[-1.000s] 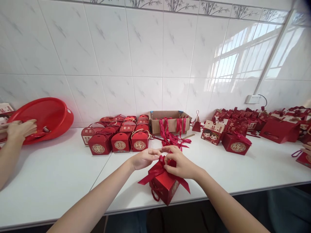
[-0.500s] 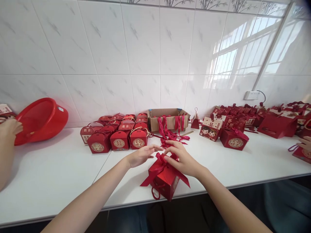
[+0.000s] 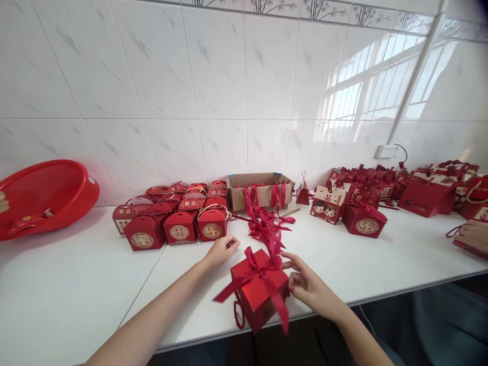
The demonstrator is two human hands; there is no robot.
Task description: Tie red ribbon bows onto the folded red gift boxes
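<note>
A red gift box (image 3: 257, 297) tied with a dark red ribbon bow (image 3: 263, 274) sits at the table's front edge. Its ribbon tails hang over the sides, and a red cord loop (image 3: 239, 314) shows at its left. My left hand (image 3: 222, 251) is just left of the box, its fingers loosely bent and holding nothing. At the box's right side is my right hand (image 3: 310, 287), fingers apart, with the fingertips at or against the side and ribbon. Behind the box lie loose red ribbons (image 3: 267, 229), trailing from a cardboard box (image 3: 238, 198).
Several red gift boxes (image 3: 179, 229) stand in rows at left-centre. A red basin (image 3: 82, 195) leans at the far left, with another person's hand (image 3: 3, 202) by it. More red boxes (image 3: 366, 221) fill the right side; another person's hand (image 3: 473, 234) rests on one at the right edge.
Both my hands have moved off the top of the bow, the left to the left and the right down beside the box. The box has turned slightly, showing more of its lid.
</note>
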